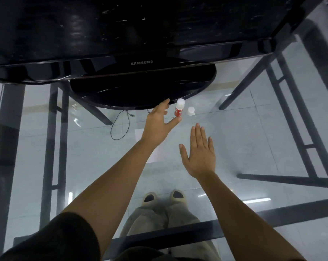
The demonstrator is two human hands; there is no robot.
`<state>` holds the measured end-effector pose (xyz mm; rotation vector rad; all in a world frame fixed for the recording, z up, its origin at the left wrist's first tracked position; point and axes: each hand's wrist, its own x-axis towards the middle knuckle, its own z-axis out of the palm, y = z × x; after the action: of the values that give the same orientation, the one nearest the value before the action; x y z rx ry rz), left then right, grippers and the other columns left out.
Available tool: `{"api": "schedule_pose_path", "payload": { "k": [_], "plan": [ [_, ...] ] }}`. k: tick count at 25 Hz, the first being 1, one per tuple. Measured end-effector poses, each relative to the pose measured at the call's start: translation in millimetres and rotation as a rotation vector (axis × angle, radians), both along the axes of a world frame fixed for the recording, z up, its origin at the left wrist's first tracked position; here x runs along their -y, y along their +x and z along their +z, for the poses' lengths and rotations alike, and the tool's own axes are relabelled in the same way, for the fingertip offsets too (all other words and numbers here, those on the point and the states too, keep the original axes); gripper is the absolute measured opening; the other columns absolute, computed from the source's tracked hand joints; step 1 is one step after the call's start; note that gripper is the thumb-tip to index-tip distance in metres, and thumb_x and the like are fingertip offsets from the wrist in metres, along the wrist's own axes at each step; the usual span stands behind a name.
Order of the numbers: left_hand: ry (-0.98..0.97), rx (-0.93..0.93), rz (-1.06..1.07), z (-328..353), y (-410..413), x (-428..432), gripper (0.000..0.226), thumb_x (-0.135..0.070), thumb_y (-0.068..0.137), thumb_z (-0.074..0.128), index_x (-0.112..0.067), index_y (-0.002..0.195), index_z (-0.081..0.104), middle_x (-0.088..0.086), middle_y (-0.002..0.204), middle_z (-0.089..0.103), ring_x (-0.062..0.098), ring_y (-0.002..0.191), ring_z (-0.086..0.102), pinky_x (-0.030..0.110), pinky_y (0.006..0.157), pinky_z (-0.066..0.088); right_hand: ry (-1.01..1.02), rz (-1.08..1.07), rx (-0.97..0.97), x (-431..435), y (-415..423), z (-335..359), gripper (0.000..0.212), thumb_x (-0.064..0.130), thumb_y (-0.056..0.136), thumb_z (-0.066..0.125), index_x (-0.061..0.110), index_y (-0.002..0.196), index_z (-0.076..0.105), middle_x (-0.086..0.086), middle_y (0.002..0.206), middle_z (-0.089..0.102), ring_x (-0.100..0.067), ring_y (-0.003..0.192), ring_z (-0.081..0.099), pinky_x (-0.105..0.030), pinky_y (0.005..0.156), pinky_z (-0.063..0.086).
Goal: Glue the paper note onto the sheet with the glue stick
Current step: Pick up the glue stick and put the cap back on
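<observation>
A red glue stick [178,109] with a white top stands upright on the glass table, just in front of the monitor's base. A small white cap-like piece [191,110] sits to its right. My left hand [157,123] is stretched out beside the stick with its fingers spread; the thumb tip lies at the stick's base and the fingers are not closed around it. My right hand [200,155] is flat and open, palm down, nearer to me. A pale white sheet [156,154] lies on the glass, partly hidden by my left forearm. I cannot make out a separate paper note.
A black Samsung monitor [140,44] on a round base [140,91] fills the far side of the glass table [253,129]. Dark table-frame bars, a cable on the tiled floor, and my legs and shoes show through the glass.
</observation>
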<state>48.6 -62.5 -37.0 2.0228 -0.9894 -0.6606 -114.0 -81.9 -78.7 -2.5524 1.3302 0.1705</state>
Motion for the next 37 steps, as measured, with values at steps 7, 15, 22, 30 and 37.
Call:
{"api": "schedule_pose_path", "payload": {
  "k": [7, 15, 22, 30, 37],
  "plan": [
    [-0.053, 0.078, 0.021, -1, -6, 16, 0.037, -0.024, 0.084, 0.067, -0.005, 0.113, 0.055, 0.010, 0.114, 0.064, 0.021, 0.105, 0.059, 0.022, 0.084, 0.041, -0.042, 0.006, -0.004, 0, 1, 2, 0.073, 0.062, 0.088, -0.002, 0.018, 0.146, -0.010, -0.001, 0.156, -0.012, -0.016, 0.138, -0.021, -0.035, 0.110, -0.013],
    [-0.053, -0.075, 0.059, 22, -7, -15, 0.036, -0.028, 0.094, 0.052, -0.015, 0.127, 0.052, 0.002, 0.105, 0.052, 0.006, 0.081, 0.052, 0.004, 0.065, 0.038, 0.233, 0.034, -0.023, 10, -4, 12, 0.070, 0.050, 0.096, 0.025, 0.013, 0.147, -0.004, -0.005, 0.157, -0.010, -0.021, 0.143, -0.010, -0.037, 0.114, -0.004],
    [-0.357, -0.278, 0.214, 112, -3, -64, 0.026, -0.028, 0.088, 0.061, -0.022, 0.110, 0.048, 0.003, 0.103, 0.063, 0.015, 0.090, 0.065, 0.034, 0.079, 0.055, 0.633, -0.240, 0.725, 17, 29, 131, 0.036, 0.048, 0.092, 0.045, 0.023, 0.110, 0.062, 0.004, 0.113, 0.064, -0.006, 0.110, 0.056, -0.004, 0.080, 0.036],
    [-0.542, -0.120, 0.200, 190, 9, -68, 0.012, -0.035, 0.085, 0.064, -0.030, 0.089, 0.054, -0.004, 0.087, 0.069, 0.012, 0.080, 0.066, 0.039, 0.073, 0.057, 0.699, -0.065, 1.188, 9, 79, 246, 0.040, 0.060, 0.073, 0.057, 0.032, 0.101, 0.067, 0.015, 0.097, 0.071, 0.003, 0.095, 0.063, -0.012, 0.075, 0.048],
    [-0.678, -0.082, 0.137, 184, 1, -73, 0.032, -0.021, 0.081, 0.070, -0.040, 0.099, 0.052, -0.007, 0.111, 0.055, 0.011, 0.101, 0.060, 0.025, 0.082, 0.053, 0.731, -0.219, 1.318, 7, 81, 256, 0.022, 0.042, 0.080, 0.066, 0.025, 0.093, 0.071, 0.005, 0.088, 0.073, -0.004, 0.087, 0.066, -0.014, 0.068, 0.050]
  ]
}}
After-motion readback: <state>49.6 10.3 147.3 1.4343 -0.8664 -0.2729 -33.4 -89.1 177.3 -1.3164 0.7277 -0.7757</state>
